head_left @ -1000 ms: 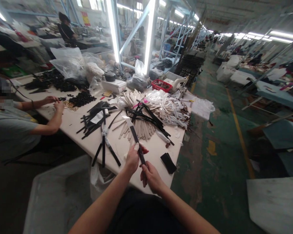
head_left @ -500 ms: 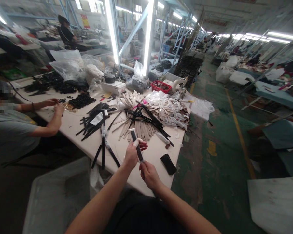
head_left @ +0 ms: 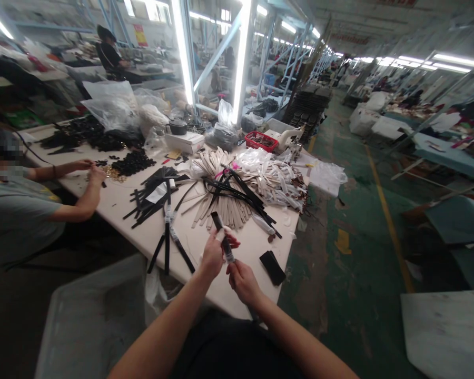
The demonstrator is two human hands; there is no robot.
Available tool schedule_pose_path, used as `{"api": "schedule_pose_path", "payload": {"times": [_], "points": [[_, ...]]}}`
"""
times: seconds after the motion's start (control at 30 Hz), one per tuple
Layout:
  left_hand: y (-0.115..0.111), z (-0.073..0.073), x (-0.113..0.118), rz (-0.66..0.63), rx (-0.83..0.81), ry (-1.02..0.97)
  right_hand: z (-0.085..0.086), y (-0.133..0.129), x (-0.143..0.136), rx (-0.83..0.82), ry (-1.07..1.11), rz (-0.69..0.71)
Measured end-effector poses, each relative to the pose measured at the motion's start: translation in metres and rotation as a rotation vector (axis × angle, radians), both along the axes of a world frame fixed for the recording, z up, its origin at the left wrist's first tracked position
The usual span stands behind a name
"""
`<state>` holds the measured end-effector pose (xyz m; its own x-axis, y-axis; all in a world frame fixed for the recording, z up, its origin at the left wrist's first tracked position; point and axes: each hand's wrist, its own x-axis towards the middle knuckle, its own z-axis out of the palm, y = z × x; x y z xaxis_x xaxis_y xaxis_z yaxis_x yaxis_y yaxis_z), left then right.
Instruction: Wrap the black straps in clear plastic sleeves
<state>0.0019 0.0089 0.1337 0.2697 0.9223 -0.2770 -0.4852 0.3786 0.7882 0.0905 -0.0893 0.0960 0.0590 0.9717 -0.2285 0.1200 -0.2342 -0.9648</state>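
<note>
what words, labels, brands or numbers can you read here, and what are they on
None can be read.
Red-and-yellow sign, back wall: too blurred.
Reddish lettering, high at upper right: too small and blurred.
White slip, on the table: no writing can be made out.
Held dark strip: no readable text.

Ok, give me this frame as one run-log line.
left hand: holds black strip | right hand: pinches its near end | beyond: fanned beige strips | rightward: black stack | far left: co-worker's hands
</note>
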Motion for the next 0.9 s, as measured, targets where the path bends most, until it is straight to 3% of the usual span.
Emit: {"api": "schedule_pose_path", "payload": {"times": [0.13,0.23,0.37,0.53,0.63,0.7,0.8,0.9], "points": [[-0.037,-0.025,0.006,-0.007,-0.034,0.12,-0.003,0.003,0.007,0.0,-0.095,0.06],[-0.038,-0.034,-0.002,0.073,-0.047,0.14,0.006,0.012,0.027,-0.008,-0.213,0.133],[-0.021,-0.028,-0.013,-0.04,0.094,0.166,0.042,0.059,0.057,0.165,-0.258,-0.076],[-0.019,-0.017,-0.004,-0.219,0.178,0.173,0.083,0.129,0.065,0.309,-0.346,0.157],[-0.01,-0.009,0.002,-0.185,0.186,0.151,0.092,0.144,0.061,0.345,-0.421,0.248],[-0.003,-0.008,0.005,-0.142,0.209,0.151,0.096,0.148,0.06,0.393,-0.442,0.207],[-0.001,-0.02,0.01,-0.131,0.254,0.191,0.103,0.155,0.061,0.462,-0.429,0.06],[-0.014,-0.047,0.016,-0.102,0.26,0.183,0.113,0.17,0.064,0.49,-0.355,0.006]]}}
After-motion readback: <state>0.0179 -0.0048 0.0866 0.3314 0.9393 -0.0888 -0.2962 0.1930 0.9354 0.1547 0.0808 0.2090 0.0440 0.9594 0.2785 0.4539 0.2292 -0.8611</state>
